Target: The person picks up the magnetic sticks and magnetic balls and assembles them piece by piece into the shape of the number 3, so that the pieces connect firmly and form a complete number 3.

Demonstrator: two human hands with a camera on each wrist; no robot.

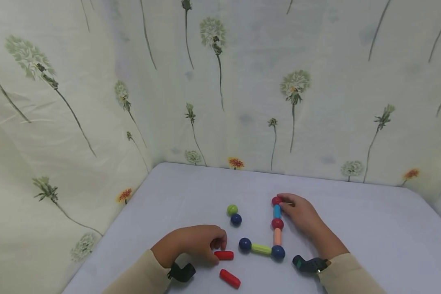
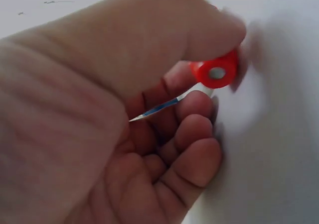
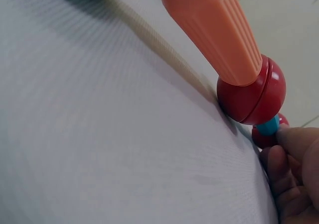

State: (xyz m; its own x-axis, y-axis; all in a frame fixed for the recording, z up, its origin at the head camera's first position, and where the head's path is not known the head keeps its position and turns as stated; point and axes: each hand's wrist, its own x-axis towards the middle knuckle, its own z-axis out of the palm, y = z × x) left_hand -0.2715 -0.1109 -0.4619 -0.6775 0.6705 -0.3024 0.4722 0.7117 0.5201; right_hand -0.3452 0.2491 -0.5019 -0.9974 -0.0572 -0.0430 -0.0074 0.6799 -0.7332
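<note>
My left hand (image 1: 202, 243) pinches a red magnetic rod (image 1: 225, 255) low over the table, thumb on one side and a finger on the other. The rod's end (image 2: 217, 73) shows a silver disc in the left wrist view. With thumb and fingertips, my right hand (image 1: 299, 210) holds the far red ball (image 1: 276, 201) of an L-shaped chain. From that ball the chain runs through a blue rod (image 1: 277, 211), a second red ball (image 1: 277, 223) and an orange rod (image 3: 222, 37) to a dark blue corner ball (image 1: 278, 252). A yellow-green rod (image 1: 261, 249) joins the corner to another dark blue ball (image 1: 245, 244).
A second red rod (image 1: 230, 279) lies in front of the left hand. Beyond that hand, a green ball (image 1: 232, 210) sits against a dark blue ball (image 1: 236, 219). The white table (image 1: 371, 228) meets a flower-printed cloth (image 1: 250, 102) at its back and left.
</note>
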